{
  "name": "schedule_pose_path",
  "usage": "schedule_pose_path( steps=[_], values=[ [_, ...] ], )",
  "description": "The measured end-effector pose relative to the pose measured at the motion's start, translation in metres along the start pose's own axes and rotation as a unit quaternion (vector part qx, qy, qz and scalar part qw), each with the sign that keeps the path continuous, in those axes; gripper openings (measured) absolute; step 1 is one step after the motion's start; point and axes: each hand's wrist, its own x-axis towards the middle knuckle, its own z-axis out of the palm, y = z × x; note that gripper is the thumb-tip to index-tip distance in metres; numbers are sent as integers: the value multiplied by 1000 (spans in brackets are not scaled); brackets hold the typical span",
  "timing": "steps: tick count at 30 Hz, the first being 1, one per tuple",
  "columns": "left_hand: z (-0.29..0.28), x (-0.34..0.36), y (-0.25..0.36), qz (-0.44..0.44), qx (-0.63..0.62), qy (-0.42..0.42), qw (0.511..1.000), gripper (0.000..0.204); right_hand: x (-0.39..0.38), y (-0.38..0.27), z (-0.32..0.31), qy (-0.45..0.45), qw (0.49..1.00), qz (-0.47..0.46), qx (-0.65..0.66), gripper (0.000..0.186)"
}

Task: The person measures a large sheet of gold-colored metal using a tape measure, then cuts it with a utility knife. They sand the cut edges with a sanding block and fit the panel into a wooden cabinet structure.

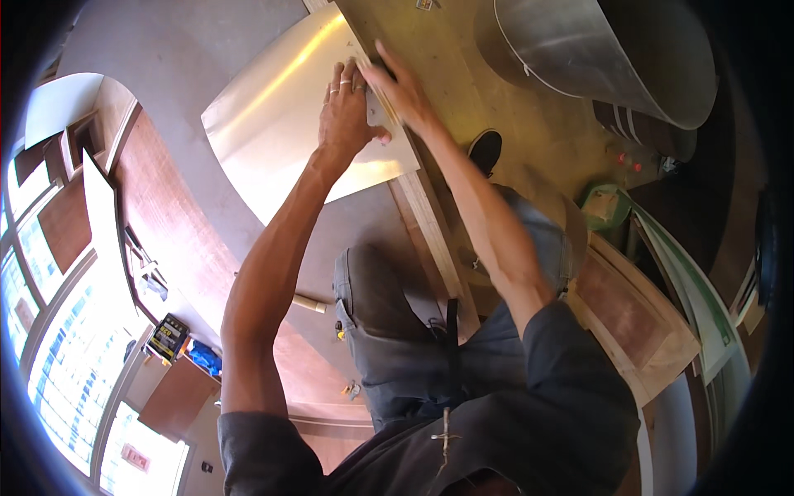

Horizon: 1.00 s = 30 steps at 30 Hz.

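Observation:
A shiny, gold-reflecting metal sheet (265,132) lies on a grey board surface (178,50). My left hand (346,112) rests flat on the sheet near its right edge, fingers stretched forward and thumb out to the side. Just right of it, my right hand (401,91) is at the sheet's right edge, its fingers extended and partly smeared by motion. Both hands are close together, and I see nothing held in either. The edge of the sheet runs along a wooden strip (426,219) bordering the board.
A large curved metal sheet (612,58) stands at the upper right. Wooden panels (637,306) lean at the right. My knee is on the board, and my shoe (485,153) is on the floor beside it. Windows (74,364) and a black box (168,337) are at left.

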Motion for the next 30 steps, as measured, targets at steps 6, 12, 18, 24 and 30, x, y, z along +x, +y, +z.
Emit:
schedule_pose_path(
  steps=[6, 12, 18, 24, 30],
  values=[
    [-12, -8, -4, -44, -8, -7, 999, 118, -115, 2, -14, -29, 997, 69, -27, 80],
    [-17, 12, 17, -34, -15, -56, 998, 115, 106, -29, 13, 17, 998, 9, 57, 82],
    [-14, 2, 6, -70, 2, -49, 996, 117, -38, -13, -4, -27, 999, 42, 12, 77],
    [-15, 12, 12, -67, -27, -95, 993, 119, 116, -14, 24, 24, 1000, -11, 2, 80],
    [-14, 6, 5, -85, -15, -87, 992, 117, 8, -23, 2, -24, 1000, -7, -3, 80]
  ],
)
